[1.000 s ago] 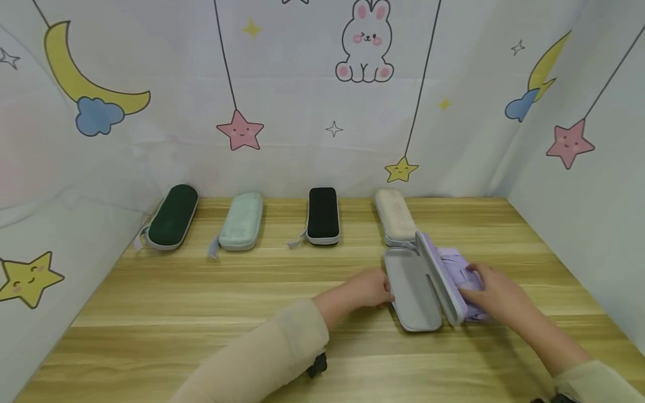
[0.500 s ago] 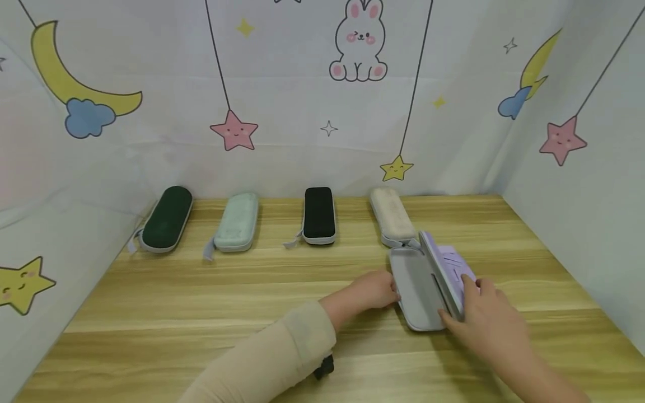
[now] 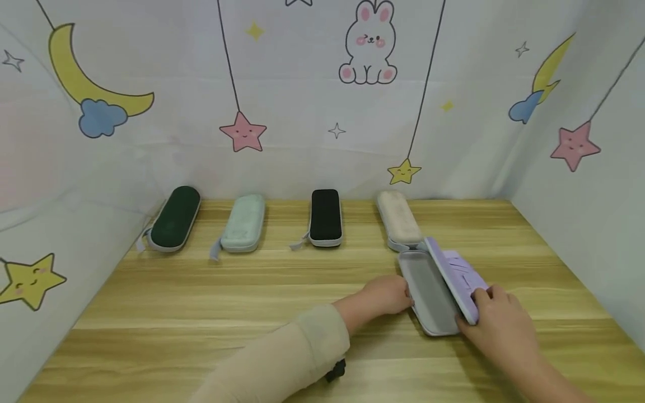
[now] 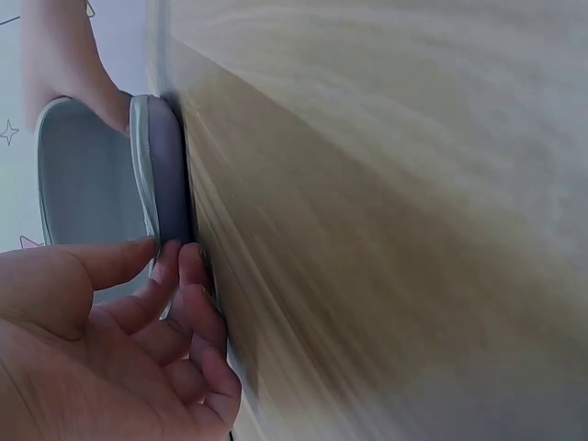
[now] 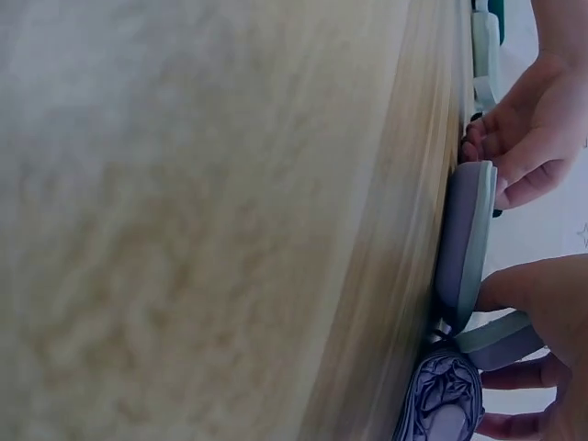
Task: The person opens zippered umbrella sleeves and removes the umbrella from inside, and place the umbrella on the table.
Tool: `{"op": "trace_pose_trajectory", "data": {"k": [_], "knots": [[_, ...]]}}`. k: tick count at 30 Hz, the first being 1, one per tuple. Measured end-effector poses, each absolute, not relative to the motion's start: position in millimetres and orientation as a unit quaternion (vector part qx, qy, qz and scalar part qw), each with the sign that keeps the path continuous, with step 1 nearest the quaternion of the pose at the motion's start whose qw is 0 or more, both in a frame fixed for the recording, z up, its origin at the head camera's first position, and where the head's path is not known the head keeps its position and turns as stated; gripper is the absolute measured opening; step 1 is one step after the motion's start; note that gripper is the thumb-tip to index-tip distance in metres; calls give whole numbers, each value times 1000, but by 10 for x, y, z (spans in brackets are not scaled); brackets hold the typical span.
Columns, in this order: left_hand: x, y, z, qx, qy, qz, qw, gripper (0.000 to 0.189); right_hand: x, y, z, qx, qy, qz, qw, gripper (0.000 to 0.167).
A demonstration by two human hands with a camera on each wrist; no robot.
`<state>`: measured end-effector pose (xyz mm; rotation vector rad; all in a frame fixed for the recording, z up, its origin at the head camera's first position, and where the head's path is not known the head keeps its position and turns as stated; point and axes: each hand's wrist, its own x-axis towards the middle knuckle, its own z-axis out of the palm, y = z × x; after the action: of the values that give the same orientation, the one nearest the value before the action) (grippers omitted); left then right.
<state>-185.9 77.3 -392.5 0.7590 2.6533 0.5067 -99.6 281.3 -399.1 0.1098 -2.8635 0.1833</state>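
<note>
A lilac zip case (image 3: pixel 431 291) with a grey lining lies unfolded on the table, its lid (image 3: pixel 452 280) tilted up to the right. At the left rim of the base, my left hand (image 3: pixel 390 294) pinches the edge between thumb and fingers, clear in the left wrist view (image 4: pixel 138 340). My right hand (image 3: pixel 504 327) holds the lid near its front end, thumb on the inner side and fingers behind. Just right of the lid lies a folded lilac fabric bundle (image 3: pixel 463 271), partly hidden by lid and hand; its rolled end (image 5: pixel 446 395) shows in the right wrist view.
Along the back stand closed cases: dark green (image 3: pixel 176 218), mint (image 3: pixel 244 223), black (image 3: pixel 326 217) and cream (image 3: pixel 400 218). The cream one nearly touches the lilac case's back end. Printed cloth walls (image 3: pixel 292 168) rise behind and at both sides of the wooden table (image 3: pixel 227 302).
My right hand has gone from the fabric bundle to the lid's front end. The case has shifted slightly to the right, and my left hand has stayed at its rim.
</note>
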Motion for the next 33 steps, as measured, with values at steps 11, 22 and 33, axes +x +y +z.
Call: {"op": "trace_pose_trajectory", "data": {"k": [11, 22, 33], "knots": [[-1825, 1020, -3925, 241, 944, 152, 167, 18, -1012, 2964, -4015, 20, -983, 92, 155, 41], [-1774, 1033, -3885, 224, 933, 211, 189, 33, -1143, 3217, -3988, 13, -983, 119, 137, 40], [-1886, 793, -3698, 220, 929, 235, 181, 20, -1477, 3526, -3915, -29, -985, 135, 103, 39]]}}
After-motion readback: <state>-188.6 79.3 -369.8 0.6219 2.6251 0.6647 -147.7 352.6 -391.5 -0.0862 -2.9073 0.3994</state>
